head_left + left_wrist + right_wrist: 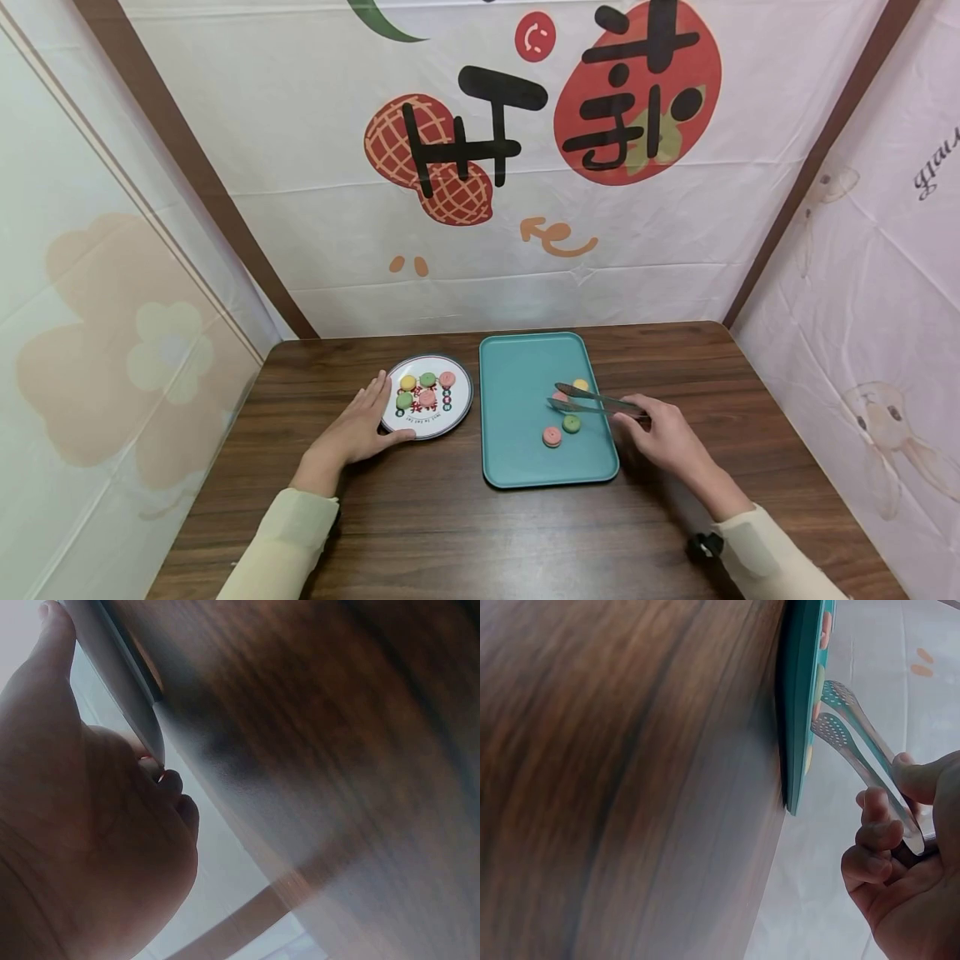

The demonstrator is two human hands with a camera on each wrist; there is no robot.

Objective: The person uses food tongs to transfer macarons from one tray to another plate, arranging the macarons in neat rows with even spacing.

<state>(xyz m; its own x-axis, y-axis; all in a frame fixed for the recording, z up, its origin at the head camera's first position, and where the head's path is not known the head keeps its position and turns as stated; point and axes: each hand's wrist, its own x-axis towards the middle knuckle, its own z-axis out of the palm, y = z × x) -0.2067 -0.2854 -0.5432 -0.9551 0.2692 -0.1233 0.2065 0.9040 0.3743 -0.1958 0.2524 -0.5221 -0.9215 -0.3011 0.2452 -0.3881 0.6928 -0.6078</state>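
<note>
My left hand [363, 425] rests against the near-left rim of a round white plate [452, 422], fingers straight along the edge and thumb spread at the front. Pink, green and yellow macarons lie on it, among them a yellow macaron [407, 382]. In my right hand [667, 435] I hold metal tongs [870, 761] with perforated tips. Their arms stand apart over a teal tray [517, 367], the tips either side of a pink macaron [560, 397]; whether they touch it I cannot tell. Near them lie a yellow macaron [581, 385], a green macaron [572, 424] and another pink macaron [552, 437].
Plate and tray stand side by side on a dark wooden table [435, 533], with a narrow gap between them. A printed cloth wall [337, 250] rises behind the table's far edge, and more cloth hangs at both sides.
</note>
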